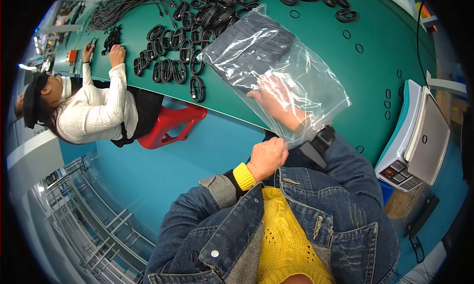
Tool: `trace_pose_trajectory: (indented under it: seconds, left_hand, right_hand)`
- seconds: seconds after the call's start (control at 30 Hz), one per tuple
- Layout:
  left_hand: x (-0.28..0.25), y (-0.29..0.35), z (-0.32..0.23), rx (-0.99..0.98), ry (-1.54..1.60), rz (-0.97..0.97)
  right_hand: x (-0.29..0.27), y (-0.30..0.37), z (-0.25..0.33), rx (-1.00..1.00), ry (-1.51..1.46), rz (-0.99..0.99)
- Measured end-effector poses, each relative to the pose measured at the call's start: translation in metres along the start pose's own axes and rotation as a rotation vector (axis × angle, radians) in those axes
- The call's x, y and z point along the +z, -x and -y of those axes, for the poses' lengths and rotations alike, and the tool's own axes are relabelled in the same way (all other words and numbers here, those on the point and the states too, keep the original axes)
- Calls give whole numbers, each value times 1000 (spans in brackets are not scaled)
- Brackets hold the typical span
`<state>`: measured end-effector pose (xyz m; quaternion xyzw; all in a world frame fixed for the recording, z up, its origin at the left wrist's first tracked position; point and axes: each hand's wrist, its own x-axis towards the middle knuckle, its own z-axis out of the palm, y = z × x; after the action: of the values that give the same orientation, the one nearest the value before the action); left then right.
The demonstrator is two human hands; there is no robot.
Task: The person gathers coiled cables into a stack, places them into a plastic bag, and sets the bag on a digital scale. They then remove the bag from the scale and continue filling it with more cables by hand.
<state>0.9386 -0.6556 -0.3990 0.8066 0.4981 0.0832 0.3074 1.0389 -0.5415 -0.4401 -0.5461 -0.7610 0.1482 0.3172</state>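
A clear plastic bag (pixel 316 81) lies slanted on the green table, its far end packed with a dense black mass (pixel 264 35) that looks like bundled cables. My right hand (pixel 276 99) is inside the bag, seen through the film, thumb apart from the fingers and nothing visible in its grip. The fingertips point toward the black contents, short of them. At the bag's near end, by the table edge, my left hand (pixel 269 155) pinches the rim of the opening. Coiled black cables (pixel 180 52) lie in rows and heaps left of the bag.
Loose black rings (pixel 359 48) are scattered on the green table (pixel 326 17) to the right. A white weighing scale (pixel 410 141) stands at the right edge. At the left, a co-worker (pixel 98 109) handles small black parts beside a red stool (pixel 173 126).
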Motion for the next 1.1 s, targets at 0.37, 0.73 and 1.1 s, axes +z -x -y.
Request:
trace_pose_trajectory:
  seconds: [0.37, 0.73, 1.1]
  left_hand:
    - [-8, -1, -5, 48, -29, 15]
    - [-7, 4, 1, 94, 106, 152]
    - [-10, 6, -3, 107, 142, 96]
  right_hand:
    - [7, 5, -5, 43, -83, -37]
    - [-9, -14, -1, 314, -549, -174]
    - [-33, -24, -40, 212, -41, -312]
